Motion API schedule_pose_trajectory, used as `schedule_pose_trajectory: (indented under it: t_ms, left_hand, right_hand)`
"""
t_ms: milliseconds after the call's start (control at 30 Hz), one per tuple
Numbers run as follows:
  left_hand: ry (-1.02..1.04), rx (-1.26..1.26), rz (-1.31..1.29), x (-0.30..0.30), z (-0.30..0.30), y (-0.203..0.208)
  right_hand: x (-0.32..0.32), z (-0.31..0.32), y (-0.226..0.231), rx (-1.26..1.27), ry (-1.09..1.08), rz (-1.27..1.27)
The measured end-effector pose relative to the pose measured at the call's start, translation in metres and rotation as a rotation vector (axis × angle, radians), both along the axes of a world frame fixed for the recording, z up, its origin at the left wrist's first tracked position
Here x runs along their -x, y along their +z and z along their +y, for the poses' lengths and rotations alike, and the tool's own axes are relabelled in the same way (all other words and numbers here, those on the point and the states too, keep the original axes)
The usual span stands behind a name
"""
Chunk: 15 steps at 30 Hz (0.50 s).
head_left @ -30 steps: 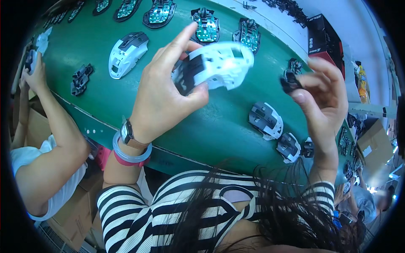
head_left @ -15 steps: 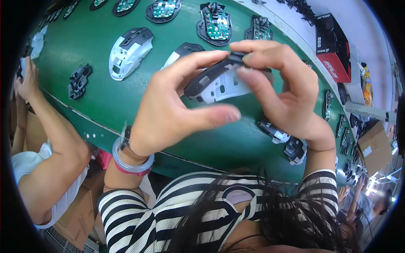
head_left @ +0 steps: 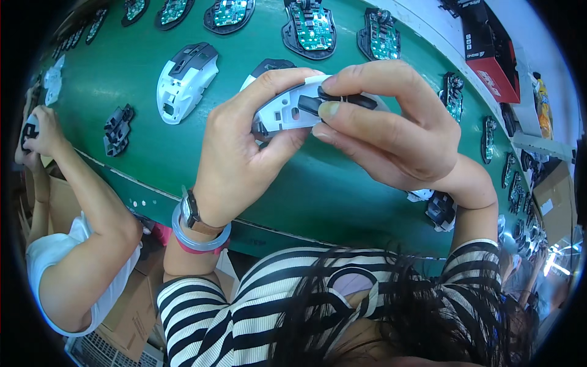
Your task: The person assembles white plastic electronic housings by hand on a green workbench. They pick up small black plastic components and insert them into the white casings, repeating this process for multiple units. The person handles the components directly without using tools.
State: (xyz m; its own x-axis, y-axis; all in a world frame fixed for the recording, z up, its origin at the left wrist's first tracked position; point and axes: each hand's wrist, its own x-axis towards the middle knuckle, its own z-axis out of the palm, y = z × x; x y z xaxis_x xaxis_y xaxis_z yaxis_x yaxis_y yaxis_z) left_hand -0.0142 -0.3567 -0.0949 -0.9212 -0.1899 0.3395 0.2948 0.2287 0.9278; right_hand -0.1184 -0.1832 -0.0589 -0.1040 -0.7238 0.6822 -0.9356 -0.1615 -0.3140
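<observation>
My left hand [head_left: 238, 131] is closed round a white and black computer mouse shell [head_left: 282, 113], its side with small cutouts turned up toward me. Between the thumb and fingers of my right hand [head_left: 397, 122] is a slim black plastic piece [head_left: 361, 101], held against the shell's side. Another short black part [head_left: 309, 105] lies over the shell beside the fingertips. My right fingers hide part of where the pieces meet. Just behind my left hand, a second mouse shell [head_left: 269, 65] shows in part on the green table [head_left: 140, 79].
A white and black mouse shell [head_left: 186, 82] and a dark plastic part [head_left: 118, 129] lie to the left. Mouse bases with green circuit boards [head_left: 317, 33] line the far side. A black and red box [head_left: 492, 55] stands at right. A co-worker's hand [head_left: 46, 131] works far left.
The mouse shell has been turned so its white side faces up. My left thumb has closed onto it, and my right hand has brought the black piece down over the side.
</observation>
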Motion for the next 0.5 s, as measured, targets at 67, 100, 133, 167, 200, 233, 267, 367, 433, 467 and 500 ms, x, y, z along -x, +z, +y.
schedule_pose_trajectory:
  t_ms: [67,100,133,167,200,233,267,367,433,467,500]
  left_hand:
    - [-0.017,0.081,-0.062,-0.002,-0.002,0.004]
    - [-0.027,0.122,-0.093,-0.003,-0.003,0.005]
    - [-0.026,0.007,-0.112,-0.005,-0.003,0.004]
    - [-0.025,-0.109,-0.131,-0.006,-0.001,0.002]
    - [-0.023,-0.224,-0.15,-0.007,-0.001,0.001]
    - [-0.054,-0.199,-0.132,-0.005,-0.002,0.001]
    - [-0.085,-0.175,-0.114,-0.003,-0.005,0.0]
    - [-0.161,-0.105,-0.146,-0.004,-0.012,0.001]
    - [-0.168,-0.066,-0.181,-0.005,-0.014,0.002]
    - [-0.152,-0.049,-0.191,-0.005,-0.015,0.003]
    - [-0.135,-0.032,-0.2,-0.006,-0.016,0.003]
  right_hand:
    - [0.0,-0.004,0.003,-0.03,-0.008,-0.051]
    - [0.0,-0.005,0.004,-0.043,-0.006,-0.069]
    - [0.0,-0.007,0.004,-0.052,0.002,-0.087]
    - [0.0,-0.008,0.003,-0.054,0.018,-0.096]
    - [0.002,-0.008,0.003,-0.067,0.045,-0.097]
    - [0.005,-0.008,0.003,-0.082,0.064,-0.094]
    - [0.012,-0.004,0.003,-0.107,0.093,-0.083]
    - [0.013,-0.002,0.005,-0.196,0.101,-0.263]
    - [0.007,-0.001,0.007,-0.254,0.037,-0.395]
    - [0.001,-0.003,0.008,-0.28,-0.016,-0.433]
    - [-0.004,-0.004,0.008,-0.306,-0.068,-0.47]
